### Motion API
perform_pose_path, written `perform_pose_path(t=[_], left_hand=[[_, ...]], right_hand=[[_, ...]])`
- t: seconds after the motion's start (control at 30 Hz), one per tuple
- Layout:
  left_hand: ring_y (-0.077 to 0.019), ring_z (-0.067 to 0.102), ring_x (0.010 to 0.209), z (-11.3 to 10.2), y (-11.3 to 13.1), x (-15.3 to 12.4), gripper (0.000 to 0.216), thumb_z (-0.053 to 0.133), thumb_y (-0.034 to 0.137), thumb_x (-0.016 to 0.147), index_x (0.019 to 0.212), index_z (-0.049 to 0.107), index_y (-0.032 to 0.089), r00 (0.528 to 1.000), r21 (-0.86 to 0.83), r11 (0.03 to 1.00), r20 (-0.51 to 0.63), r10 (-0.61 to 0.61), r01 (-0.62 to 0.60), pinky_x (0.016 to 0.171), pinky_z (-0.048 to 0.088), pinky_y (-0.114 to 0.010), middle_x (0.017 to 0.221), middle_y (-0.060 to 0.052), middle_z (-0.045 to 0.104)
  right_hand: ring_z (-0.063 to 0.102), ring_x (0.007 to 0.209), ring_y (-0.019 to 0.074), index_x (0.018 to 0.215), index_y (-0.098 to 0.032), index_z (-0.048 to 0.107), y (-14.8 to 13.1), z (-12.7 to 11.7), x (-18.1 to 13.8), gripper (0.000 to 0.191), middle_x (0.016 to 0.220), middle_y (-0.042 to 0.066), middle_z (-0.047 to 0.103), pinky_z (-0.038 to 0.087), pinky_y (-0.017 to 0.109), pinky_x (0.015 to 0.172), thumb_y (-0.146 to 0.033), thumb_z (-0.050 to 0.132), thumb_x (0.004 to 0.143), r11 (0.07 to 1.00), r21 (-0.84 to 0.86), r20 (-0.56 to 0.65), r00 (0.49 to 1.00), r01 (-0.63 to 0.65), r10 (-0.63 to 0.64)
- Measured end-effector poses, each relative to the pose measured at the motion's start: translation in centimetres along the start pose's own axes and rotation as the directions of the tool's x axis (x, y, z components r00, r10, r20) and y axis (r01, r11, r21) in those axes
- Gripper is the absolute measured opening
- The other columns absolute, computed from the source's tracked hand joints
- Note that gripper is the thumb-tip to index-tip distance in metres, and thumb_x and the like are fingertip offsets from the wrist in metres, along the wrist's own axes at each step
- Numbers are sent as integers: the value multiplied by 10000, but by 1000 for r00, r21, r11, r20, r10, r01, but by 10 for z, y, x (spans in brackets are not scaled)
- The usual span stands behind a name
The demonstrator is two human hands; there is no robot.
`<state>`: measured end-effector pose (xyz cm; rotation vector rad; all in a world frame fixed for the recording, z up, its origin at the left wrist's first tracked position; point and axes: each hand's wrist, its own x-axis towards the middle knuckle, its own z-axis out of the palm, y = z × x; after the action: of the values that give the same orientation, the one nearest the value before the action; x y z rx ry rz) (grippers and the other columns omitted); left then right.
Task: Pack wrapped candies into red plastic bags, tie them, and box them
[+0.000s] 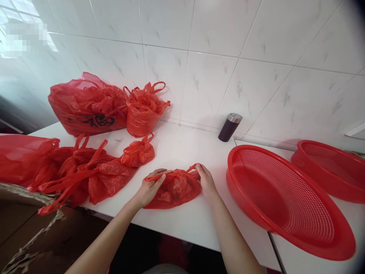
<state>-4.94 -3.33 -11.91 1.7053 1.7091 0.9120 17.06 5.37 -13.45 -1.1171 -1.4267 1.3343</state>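
Along the worktop (188,146), red bags (110,180) are heaped at left; centrally, a small bag (179,192) is held, its handles (192,167) pinched by the fingers of the left hand (149,190) and right hand (207,182); rightmost, red baskets (262,198) are placed.

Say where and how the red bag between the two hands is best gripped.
Probably hold the red bag at its left handle, left hand coming from the left, and at its right handle, right hand from the right: these strips spread to opposite sides at the top, while the squat, crumpled body offers no firm edge.
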Motion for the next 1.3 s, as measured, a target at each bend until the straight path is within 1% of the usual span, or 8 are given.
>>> perform_pose_path(t=[0.13,0.37,0.5,0.57,0.73,1.0,1.17,1.3], left_hand=[[-265,665,1018,-5,8,-12,585,330,592,922,1190,657,187,968,-399,886,13,-252,236,893,524,-382,1084,-92,727],[-294,639,1062,-31,-7,-27,431,520,499,859,1058,670,148,908,-583,774,-140,-395,247,934,494,-429,1141,-136,698],[-249,471,1274,-30,20,-15,382,496,351,891,1247,542,221,824,-159,986,-565,-47,-53,1083,341,-423,1354,-99,549],[-277,499,1234,-17,41,-5,316,511,322,884,1164,610,215,908,152,975,-365,206,-160,1060,352,-442,1283,-113,597],[-234,665,758,-17,74,12,191,556,338,862,877,716,233,980,215,958,108,169,-189,688,505,-327,811,-44,722],[-125,612,556,-223,80,-85,336,653,462,777,850,721,141,956,-228,930,8,-293,287,532,460,-223,646,25,657],[-137,689,758,-338,10,-183,393,483,378,907,1098,648,77,672,-393,759,-362,-646,519,691,502,-301,860,-12,724],[-150,665,786,-388,-90,-234,475,684,550,742,1073,675,210,610,-203,682,-321,-725,703,609,527,-205,918,17,734]], right_hand=[[463,494,111,692,-224,423,-10,0,7,396,609,-31,511,398,250,477,-572,579,799,891,454,-188,976,-13,110],[376,441,79,647,-218,406,-22,7,6,411,537,-74,415,339,233,449,-530,626,797,855,518,-200,976,28,89],[429,476,84,643,-202,464,-39,14,2,394,561,-51,498,385,237,504,-517,608,832,842,539,-76,997,30,13],[431,473,82,639,-197,481,-47,15,2,393,556,-48,504,389,236,507,-512,609,837,838,544,-34,999,35,-19],[458,478,80,671,-195,498,-54,5,8,338,561,-55,524,377,215,478,-445,698,779,805,582,-148,989,111,-30],[529,536,99,816,-217,517,-59,96,-15,286,824,25,667,396,219,470,-492,537,891,959,281,276,953,45,-126],[569,666,122,1004,-235,612,-59,211,-56,196,878,16,644,471,247,615,-384,516,922,909,-74,787,583,411,-200],[618,795,160,1352,-334,472,-42,276,-61,438,990,21,621,517,310,739,-302,518,918,680,-133,873,410,721,-265]])
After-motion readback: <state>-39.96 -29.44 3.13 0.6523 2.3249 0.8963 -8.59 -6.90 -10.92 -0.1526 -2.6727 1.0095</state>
